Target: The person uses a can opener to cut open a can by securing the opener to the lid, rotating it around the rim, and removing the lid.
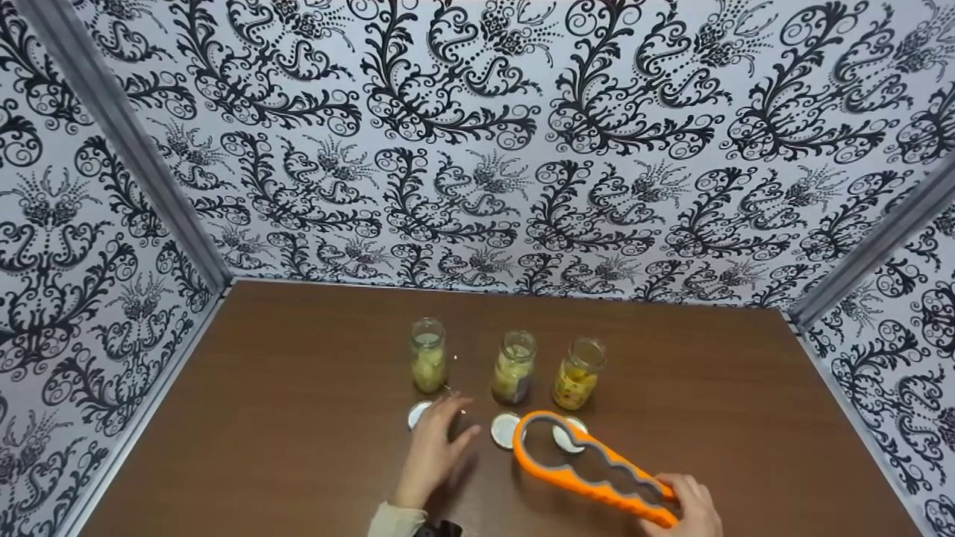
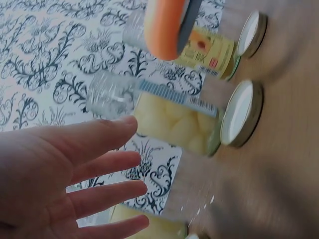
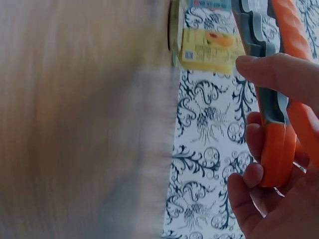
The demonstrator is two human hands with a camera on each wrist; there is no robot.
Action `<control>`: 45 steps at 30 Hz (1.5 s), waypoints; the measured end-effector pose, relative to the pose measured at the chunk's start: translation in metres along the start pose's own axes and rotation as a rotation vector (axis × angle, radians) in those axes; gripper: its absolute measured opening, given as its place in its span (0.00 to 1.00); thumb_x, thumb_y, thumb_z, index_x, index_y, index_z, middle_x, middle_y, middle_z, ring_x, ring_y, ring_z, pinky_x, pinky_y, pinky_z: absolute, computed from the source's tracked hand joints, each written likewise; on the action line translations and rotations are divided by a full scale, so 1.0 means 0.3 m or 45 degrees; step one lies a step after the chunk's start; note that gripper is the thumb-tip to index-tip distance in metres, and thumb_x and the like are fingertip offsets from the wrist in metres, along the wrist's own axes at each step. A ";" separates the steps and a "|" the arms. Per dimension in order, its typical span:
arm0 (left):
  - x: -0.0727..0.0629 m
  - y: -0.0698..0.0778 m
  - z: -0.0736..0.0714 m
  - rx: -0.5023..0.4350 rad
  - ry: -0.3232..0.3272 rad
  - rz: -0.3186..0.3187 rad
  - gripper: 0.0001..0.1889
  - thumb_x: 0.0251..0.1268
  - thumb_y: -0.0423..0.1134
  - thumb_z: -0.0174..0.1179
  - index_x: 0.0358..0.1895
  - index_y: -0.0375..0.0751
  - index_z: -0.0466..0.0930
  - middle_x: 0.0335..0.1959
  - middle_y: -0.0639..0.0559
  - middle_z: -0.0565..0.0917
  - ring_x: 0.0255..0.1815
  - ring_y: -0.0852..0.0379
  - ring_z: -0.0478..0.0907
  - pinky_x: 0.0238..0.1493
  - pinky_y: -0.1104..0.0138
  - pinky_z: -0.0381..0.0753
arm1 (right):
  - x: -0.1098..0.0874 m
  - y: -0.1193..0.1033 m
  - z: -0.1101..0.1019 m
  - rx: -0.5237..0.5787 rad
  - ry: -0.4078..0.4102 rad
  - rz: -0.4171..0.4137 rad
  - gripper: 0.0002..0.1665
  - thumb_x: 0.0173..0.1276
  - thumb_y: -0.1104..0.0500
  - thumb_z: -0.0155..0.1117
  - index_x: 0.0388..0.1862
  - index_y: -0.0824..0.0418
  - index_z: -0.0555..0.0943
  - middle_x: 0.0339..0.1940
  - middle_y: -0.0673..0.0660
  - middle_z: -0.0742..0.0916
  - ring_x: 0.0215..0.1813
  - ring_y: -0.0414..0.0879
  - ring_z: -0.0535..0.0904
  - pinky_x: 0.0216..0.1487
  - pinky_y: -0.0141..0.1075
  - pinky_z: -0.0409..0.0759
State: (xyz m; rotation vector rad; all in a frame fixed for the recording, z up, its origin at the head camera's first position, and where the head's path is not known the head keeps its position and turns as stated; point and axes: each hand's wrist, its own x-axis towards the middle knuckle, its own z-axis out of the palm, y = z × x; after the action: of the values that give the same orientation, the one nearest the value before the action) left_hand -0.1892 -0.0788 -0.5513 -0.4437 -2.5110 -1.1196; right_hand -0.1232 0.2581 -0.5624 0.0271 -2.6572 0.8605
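My right hand (image 1: 690, 511) grips the handle end of an orange jar opener (image 1: 597, 490) with grey scalloped inner edges. Its looped end reaches left above the table, overlapping the right lid (image 1: 570, 438) in the head view. Curled fingers (image 3: 254, 174) and thumb hold the orange handle (image 3: 276, 154) in the right wrist view. My left hand (image 1: 433, 451) hovers over the table with fingers spread, holding nothing, partly covering the left lid (image 1: 418, 415). Three lidless glass jars stand behind: a left jar (image 1: 428, 365), a middle jar (image 1: 513, 373) with pale contents, and a yellow-labelled right jar (image 1: 574, 382).
A middle lid (image 1: 505, 431), white inside up, lies in front of the middle jar. Small shiny droplets (image 1: 462, 412) dot the brown table (image 1: 298, 418) near the left jar. Black-and-white patterned walls (image 1: 477, 149) enclose the table at the back and sides.
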 end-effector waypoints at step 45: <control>-0.074 -0.020 0.042 0.126 0.105 -0.148 0.19 0.56 0.32 0.68 0.51 0.32 0.78 0.57 0.29 0.75 0.52 0.29 0.73 0.48 0.39 0.72 | 0.111 -0.130 0.161 0.061 -0.889 -0.299 0.33 0.53 0.43 0.75 0.55 0.55 0.78 0.47 0.49 0.75 0.48 0.52 0.72 0.45 0.50 0.74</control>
State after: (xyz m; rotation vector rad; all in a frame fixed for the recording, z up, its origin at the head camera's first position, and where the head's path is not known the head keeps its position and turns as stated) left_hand -0.1742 -0.0762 -0.5727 -0.2232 -2.5335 -1.0268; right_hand -0.1650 0.2015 -0.5659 0.7646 -3.1580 0.9629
